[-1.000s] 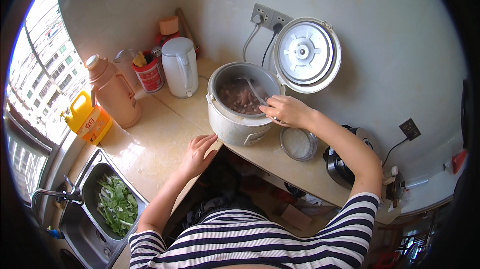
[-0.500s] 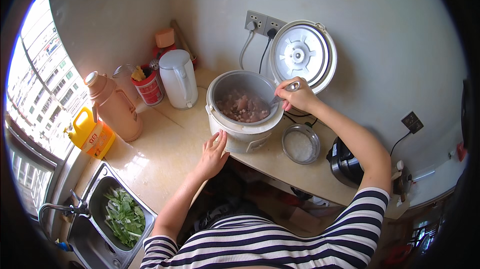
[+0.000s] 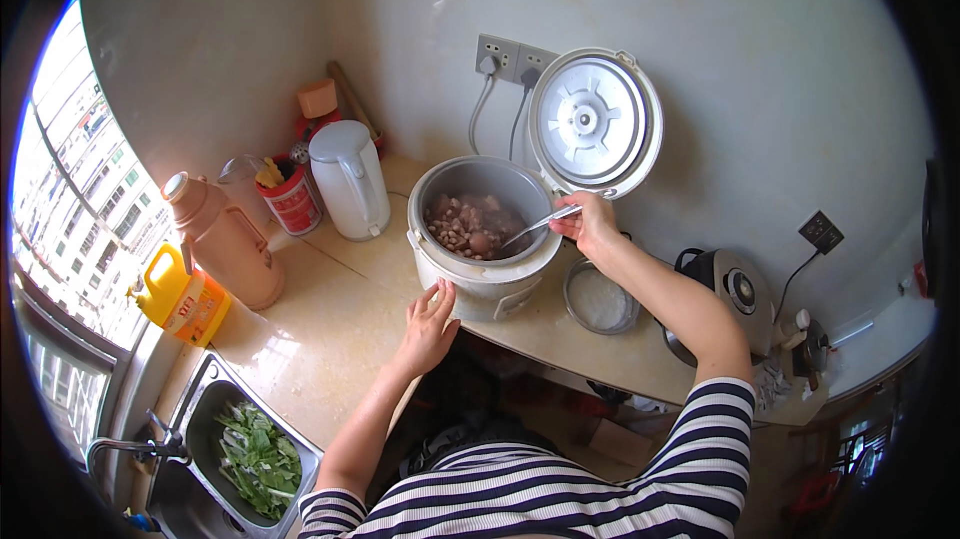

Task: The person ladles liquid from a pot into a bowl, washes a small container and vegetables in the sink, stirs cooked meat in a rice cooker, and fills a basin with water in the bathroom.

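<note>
A white rice cooker (image 3: pixel 462 289) stands on the counter with its lid (image 3: pixel 588 121) swung up. Its grey inner pot holds a brownish stew (image 3: pixel 466 223) of beans or peanuts and pale chunks. My right hand (image 3: pixel 590 226) grips the handle of a metal spoon (image 3: pixel 537 225) at the pot's right rim; the spoon slants down, its lower end hidden in the food. Against the cooker's front wall, the fingertips of my left hand (image 3: pixel 430 331) rest with the fingers stretched out, holding nothing.
Right of the cooker sit a metal bowl (image 3: pixel 600 297) of whitish contents and a dark appliance (image 3: pixel 738 289). Leftward are a white kettle (image 3: pixel 346 179), a red can (image 3: pixel 292 201), a pink thermos (image 3: pixel 225 244) and a yellow jug (image 3: pixel 180 297). Leafy greens (image 3: pixel 258 459) fill a sink basin (image 3: pixel 212 409).
My right hand has moved the spoon handle lower and flatter over the rim, and the food's surface is shifted. My left hand stays on the cooker. The view has tilted slightly.
</note>
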Available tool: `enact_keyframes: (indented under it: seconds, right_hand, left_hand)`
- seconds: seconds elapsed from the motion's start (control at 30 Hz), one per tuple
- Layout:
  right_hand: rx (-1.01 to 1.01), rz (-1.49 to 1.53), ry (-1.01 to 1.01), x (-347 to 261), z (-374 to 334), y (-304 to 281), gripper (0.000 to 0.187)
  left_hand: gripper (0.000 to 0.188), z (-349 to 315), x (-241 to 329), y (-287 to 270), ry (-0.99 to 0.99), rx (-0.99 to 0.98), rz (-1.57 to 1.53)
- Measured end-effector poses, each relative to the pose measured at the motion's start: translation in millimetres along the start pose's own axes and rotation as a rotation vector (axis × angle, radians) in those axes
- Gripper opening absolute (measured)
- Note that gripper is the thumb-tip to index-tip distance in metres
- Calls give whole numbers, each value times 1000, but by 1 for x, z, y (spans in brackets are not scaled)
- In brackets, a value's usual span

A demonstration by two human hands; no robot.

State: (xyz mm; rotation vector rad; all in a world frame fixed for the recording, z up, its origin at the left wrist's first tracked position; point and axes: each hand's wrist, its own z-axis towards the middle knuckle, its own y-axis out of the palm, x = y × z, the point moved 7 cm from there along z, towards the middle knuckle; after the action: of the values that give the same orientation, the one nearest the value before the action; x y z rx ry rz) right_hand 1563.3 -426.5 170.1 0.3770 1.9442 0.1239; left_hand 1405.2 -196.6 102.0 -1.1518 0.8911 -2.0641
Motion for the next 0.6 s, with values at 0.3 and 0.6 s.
enact_keyframes:
  seconds: [0.3,0.6]
  right_hand:
    - [-88,106,-180,4,-10,31,19]
    - [-194,-59,-352,-33,-48,24,15]
  left_hand:
    - [66,-3,-3,-4,-31,-5,-30]
    - [57,-50,-37,-19,-128,-52,-135]
